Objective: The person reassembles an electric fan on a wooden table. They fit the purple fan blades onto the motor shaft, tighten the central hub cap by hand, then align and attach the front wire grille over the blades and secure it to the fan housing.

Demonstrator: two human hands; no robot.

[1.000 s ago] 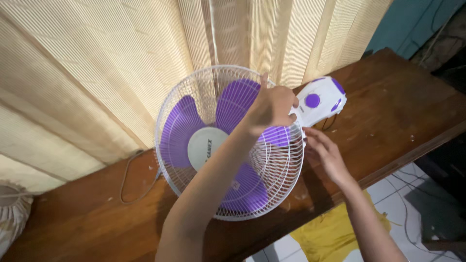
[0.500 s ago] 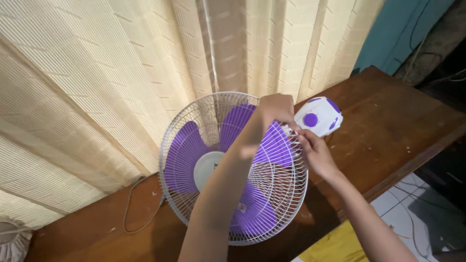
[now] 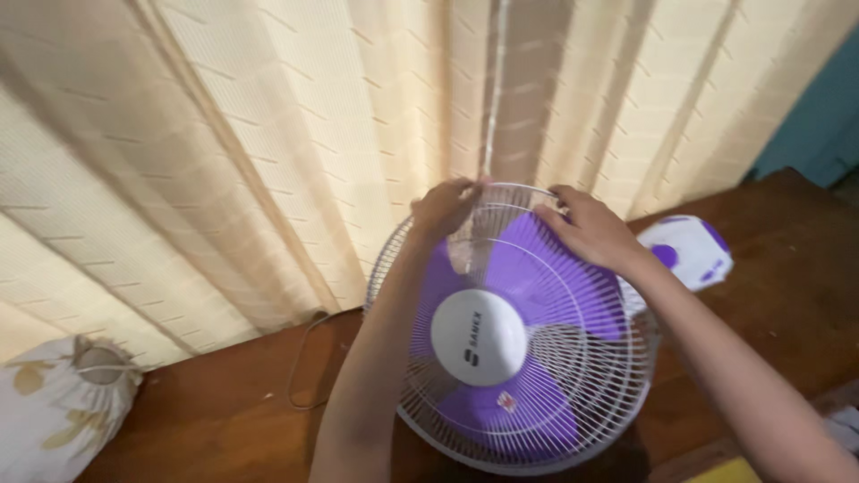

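I have both hands up on the top rim of the fan's white wire guard [image 3: 573, 376], the fan lying tilted on the brown wooden table [image 3: 224, 402] with its purple blades [image 3: 537, 268] and white centre cap [image 3: 479, 337] facing up at me. My left hand [image 3: 445, 207] has its fingers curled closed over the upper left of the rim, pinching the wire; my right hand [image 3: 586, 228] lies across the upper right, fingers bent down onto the wires, though I cannot tell whether they truly clamp it or only press. I judge the step in hand to be working along the top edge of the guard, and a further move there would call for a firm hold on both sides at once, since the thin wires flex and the fan rests unevenly. The white and purple base [image 3: 689, 250] sits just behind my right wrist, partly hidden by it. The whole frame is motion-blurred, so any clip or catch on the rim is impossible to make out. The cream curtain [image 3: 224, 134] fills the background, a cord [image 3: 300, 362] trails along the table, and a floral cloth bundle [image 3: 54, 402] is cut off at the left edge.
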